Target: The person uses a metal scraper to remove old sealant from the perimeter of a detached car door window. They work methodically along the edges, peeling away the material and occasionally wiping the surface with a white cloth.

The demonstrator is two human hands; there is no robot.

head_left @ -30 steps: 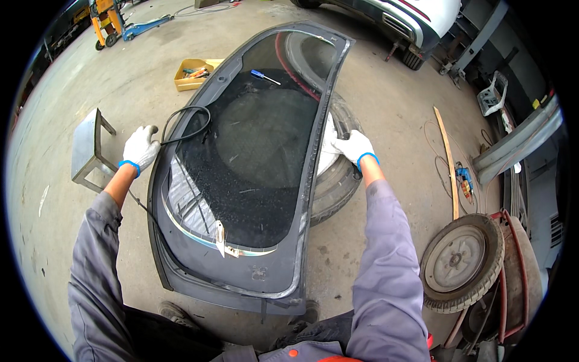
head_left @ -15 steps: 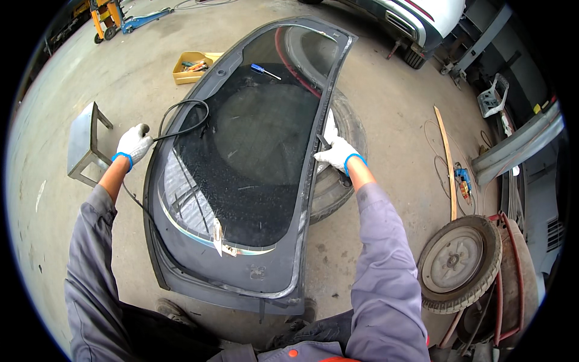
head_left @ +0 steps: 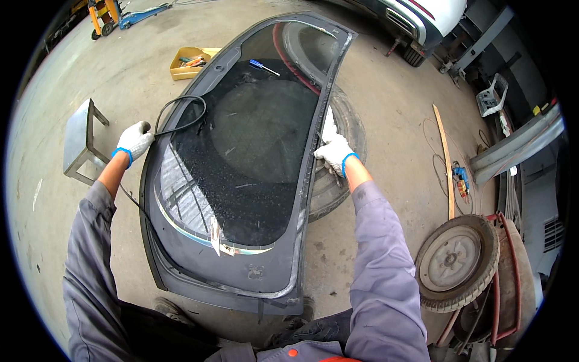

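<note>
A dark car tailgate panel (head_left: pixel 199 273) with a large glass pane (head_left: pixel 259 133) lies in front of me on top of a tyre (head_left: pixel 345 117). My left hand (head_left: pixel 136 141), in a white glove, is closed around a black rubber sealing strip (head_left: pixel 181 127) at the panel's left side. The strip loops over the glass and also runs down along the left edge. My gloved right hand (head_left: pixel 335 154) is closed on the panel's right edge; its fingertips are partly hidden. A blue-handled screwdriver (head_left: pixel 264 67) rests on the far part of the glass.
A metal stool (head_left: pixel 81 142) stands at left, with a yellow tool box (head_left: pixel 183 72) beyond the panel. On the right are a wooden strip (head_left: pixel 444 160), a blue power tool (head_left: pixel 461 178) with cables, and a wheel (head_left: pixel 458 262) on a red-framed cart. A white car (head_left: pixel 416 21) is at the back.
The whole view has shifted slightly. My right hand has turned a little on the panel edge, its fingers more curled. My left hand still grips the strip, almost unmoved.
</note>
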